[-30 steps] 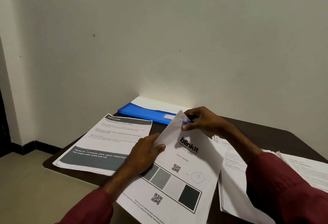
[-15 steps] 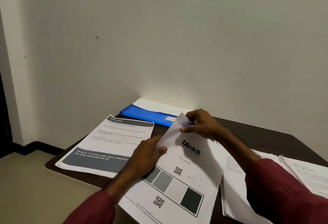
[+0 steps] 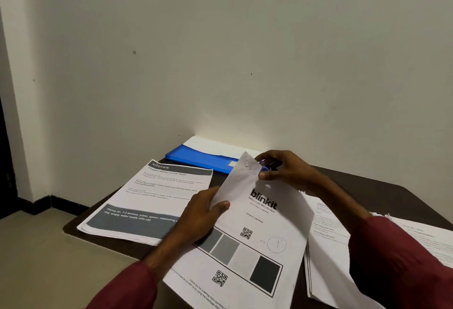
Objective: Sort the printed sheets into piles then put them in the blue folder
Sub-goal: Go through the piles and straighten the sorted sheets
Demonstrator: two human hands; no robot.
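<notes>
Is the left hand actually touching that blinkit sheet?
Touching. The head view shows the left hand gripping the left edge of the blinkit sheet, with its thumb lying flat on the printed side.

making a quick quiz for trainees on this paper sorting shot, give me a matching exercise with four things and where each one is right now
Things
1. blinkit sheet
2. kitchen sheet pile
3. blue folder
4. plain text pile

Places
a. farthest back, behind the other papers
b. lying flat on the left
c. held by the left hand and the right hand
d. lying on the right, under the right forearm

Pairs: 1-c, 2-b, 3-a, 4-d
</notes>
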